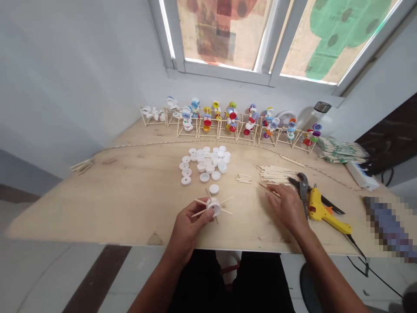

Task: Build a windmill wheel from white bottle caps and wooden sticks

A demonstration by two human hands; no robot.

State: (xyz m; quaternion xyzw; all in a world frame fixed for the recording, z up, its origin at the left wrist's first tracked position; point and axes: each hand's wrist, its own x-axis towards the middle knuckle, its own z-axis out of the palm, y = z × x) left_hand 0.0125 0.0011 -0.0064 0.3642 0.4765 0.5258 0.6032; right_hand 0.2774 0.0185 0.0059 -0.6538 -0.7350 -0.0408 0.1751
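Note:
Pinched in my left hand (192, 219) is a white bottle cap hub (213, 207) with several thin wooden sticks sticking out around its rim like spokes. A loose white cap (214, 189) lies just beyond it. My right hand (286, 203) is low over the table, its fingers closed around a wooden stick (264, 186) whose far end points up and left. A pile of similar sticks (275, 173) lies just past that hand, with a few short sticks (243, 178) to its left. Several white caps (205, 161) are grouped in the middle.
A yellow glue gun (325, 213) and dark-handled pliers (303, 189) lie right of my right hand. Along the back wall stand stick frames with colourful cap wheels (232, 117). Bagged sticks (342, 150), a power strip (362, 175) and a clear bottle (314, 117) are at the right.

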